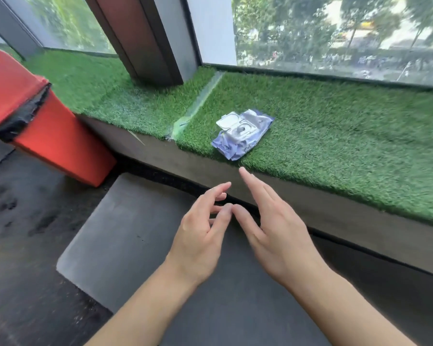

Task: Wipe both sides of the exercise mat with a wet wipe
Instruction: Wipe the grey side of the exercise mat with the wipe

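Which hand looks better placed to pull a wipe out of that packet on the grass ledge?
Probably the right hand. Its straight index finger reaches nearest the wipes packet, whose lid is flipped open on the ledge. The left hand sits lower and further off, above the grey mat. Both hold nothing.

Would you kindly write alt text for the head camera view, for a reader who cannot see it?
Two empty hands, left hand and right hand, reach toward a wet wipe pack with its lid flipped open, lying on an artificial-grass ledge below a window. A grey exercise mat lies on the floor beneath them, a red bin to the left.
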A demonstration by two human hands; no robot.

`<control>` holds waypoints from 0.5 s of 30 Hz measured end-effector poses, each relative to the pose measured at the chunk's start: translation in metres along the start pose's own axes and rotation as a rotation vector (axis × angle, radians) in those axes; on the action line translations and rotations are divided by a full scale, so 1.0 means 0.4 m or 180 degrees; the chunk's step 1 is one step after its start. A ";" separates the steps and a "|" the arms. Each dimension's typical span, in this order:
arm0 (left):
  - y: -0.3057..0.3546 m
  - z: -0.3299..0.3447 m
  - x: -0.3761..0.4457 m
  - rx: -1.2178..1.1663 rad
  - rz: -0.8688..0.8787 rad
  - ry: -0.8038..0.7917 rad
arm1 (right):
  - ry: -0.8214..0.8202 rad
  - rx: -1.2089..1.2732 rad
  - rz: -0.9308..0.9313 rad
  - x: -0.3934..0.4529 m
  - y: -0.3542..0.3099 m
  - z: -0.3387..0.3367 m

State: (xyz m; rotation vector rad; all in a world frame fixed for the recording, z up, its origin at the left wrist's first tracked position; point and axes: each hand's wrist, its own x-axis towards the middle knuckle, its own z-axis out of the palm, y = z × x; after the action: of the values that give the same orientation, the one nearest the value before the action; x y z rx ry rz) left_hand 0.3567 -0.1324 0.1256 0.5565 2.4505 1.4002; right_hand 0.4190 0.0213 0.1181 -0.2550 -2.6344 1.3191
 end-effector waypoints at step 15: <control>0.112 -0.272 0.282 -0.0282 0.0292 -0.0578 | 0.0540 -0.0042 0.1050 0.228 -0.269 -0.055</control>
State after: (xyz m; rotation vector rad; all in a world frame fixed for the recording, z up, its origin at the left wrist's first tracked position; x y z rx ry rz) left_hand 0.2206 -0.1440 0.2144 0.7487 2.2354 1.4176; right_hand 0.3285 -0.0039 0.2253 -0.7956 -2.5333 1.3025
